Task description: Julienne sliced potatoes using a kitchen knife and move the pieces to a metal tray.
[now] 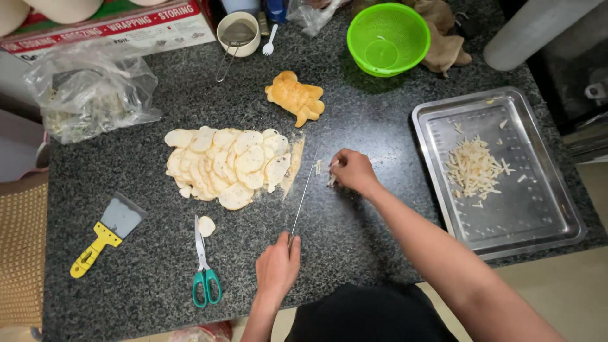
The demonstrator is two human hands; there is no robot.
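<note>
A plastic bag (88, 95) w/ pale bits inside is sitting at the far left of the dark speckled tabletop (354, 234), and a box (114, 25) is lying behind it at the far edge. Nearer the person, a scraper (107, 231) w/ a yellow handle is lying flat. Just right of it, green-handled scissors (204, 266) are resting beside one loose slice (206, 225). A heap of pale round slices (228, 166) is spreading across the middle, w/ a cup (237, 33) and a white fork (270, 39) far behind it, and a golden bread loaf (296, 96) lying just past the heap.

The left hand (277, 266) is clenching the handle of a long knife (303, 193), blade running away from the person along the heap's right edge. The right hand (353, 171) is pinching a few thin cut strips (329, 172) right beside the blade tip, fingers curled onto them. A green colander (387, 38) is standing at the back, a brown cloth (443, 38) next to it. At the far right, a metal tray (538, 209) is holding a pile of strips (474, 168).
</note>
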